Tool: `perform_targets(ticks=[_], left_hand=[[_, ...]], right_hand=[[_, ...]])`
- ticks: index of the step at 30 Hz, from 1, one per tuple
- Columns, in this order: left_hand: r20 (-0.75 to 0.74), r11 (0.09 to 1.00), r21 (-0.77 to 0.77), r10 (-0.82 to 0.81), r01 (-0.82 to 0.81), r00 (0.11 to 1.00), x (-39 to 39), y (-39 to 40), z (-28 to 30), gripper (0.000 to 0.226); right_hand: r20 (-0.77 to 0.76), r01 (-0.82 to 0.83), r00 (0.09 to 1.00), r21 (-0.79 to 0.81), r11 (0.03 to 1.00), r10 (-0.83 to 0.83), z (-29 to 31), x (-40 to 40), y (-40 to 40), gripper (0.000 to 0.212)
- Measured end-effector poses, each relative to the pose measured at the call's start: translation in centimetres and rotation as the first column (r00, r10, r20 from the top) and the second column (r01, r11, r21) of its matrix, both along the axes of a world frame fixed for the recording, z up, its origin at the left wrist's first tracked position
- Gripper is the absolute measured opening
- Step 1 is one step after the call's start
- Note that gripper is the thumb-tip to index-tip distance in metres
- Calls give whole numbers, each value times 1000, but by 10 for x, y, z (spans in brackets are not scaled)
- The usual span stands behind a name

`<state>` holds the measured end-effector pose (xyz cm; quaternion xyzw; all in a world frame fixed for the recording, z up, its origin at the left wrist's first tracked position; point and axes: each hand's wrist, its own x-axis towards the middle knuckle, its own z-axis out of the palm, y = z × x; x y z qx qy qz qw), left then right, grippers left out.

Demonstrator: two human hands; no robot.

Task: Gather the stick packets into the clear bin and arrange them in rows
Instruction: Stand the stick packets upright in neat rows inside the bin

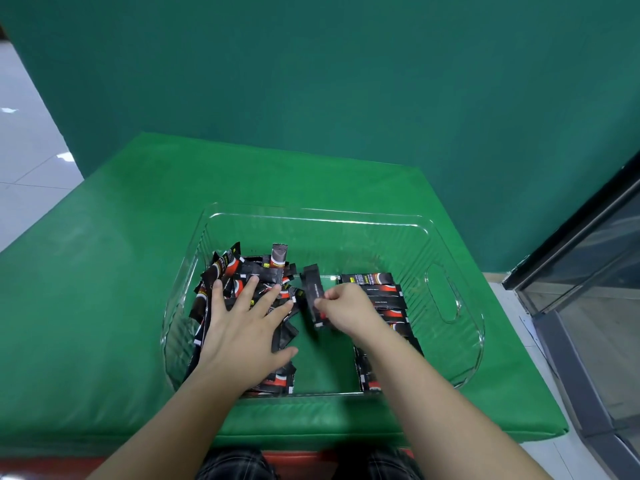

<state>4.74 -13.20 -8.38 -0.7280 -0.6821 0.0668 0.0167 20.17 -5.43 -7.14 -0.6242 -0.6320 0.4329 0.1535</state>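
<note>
Left hand (pixel 242 327) is spread wide open, flat on the messy pile (pixel 249 282) of packets at the left end of the bin (pixel 446 296). Right hand (pixel 349 310) is pinched shut on one packet (pixel 314 292), held tilted above the bin's bare middle. Over on the right a neat row (pixel 384 299) lies flat, around eight showing, partly hidden under the arm. The pile's too jumbled to count. One bin, sitting on the green desk (pixel 104 271).

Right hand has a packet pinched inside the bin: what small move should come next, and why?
Probably turn the packet in the right hand crosswise and lay it into the neat row on the bin's right side; the left hand rests flat on the loose pile.
</note>
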Motion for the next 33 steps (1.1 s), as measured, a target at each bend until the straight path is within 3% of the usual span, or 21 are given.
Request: perform_targets(ticks=[2,5,8,12,15,24,30,33], left_hand=[[17,1000,-13,11,-10,1000,0,0,1,79],[36,1000,-15,15,-14,999,0,-1,0,82],[46,1000,-14,23,-22,999,1,-1,1,83],[45,999,-30,27,-25,999,1,-1,2,84],[49,999,-26,31,-30,998,1,-2,2,85],[48,999,-18,36,-35,998,2,-1,2,86],[41,999,-20,36,-35,999,2,0,1,86],[40,999,-18,37,-37,999,2,0,1,86]], right_hand=[[16,-17,1000,19,1000,17,11,16,0,26],[76,-40,997,78,996,34,27,38,3,11],[237,-156,964,137,978,120,39,56,9,6],[521,-370,814,125,920,256,53,70,21,11],[640,-466,687,24,884,345,59,73,26,9],[799,-512,434,-161,844,416,45,74,31,13],[831,-517,383,-170,839,403,44,73,36,28],[847,-549,373,-129,826,380,53,74,36,17]])
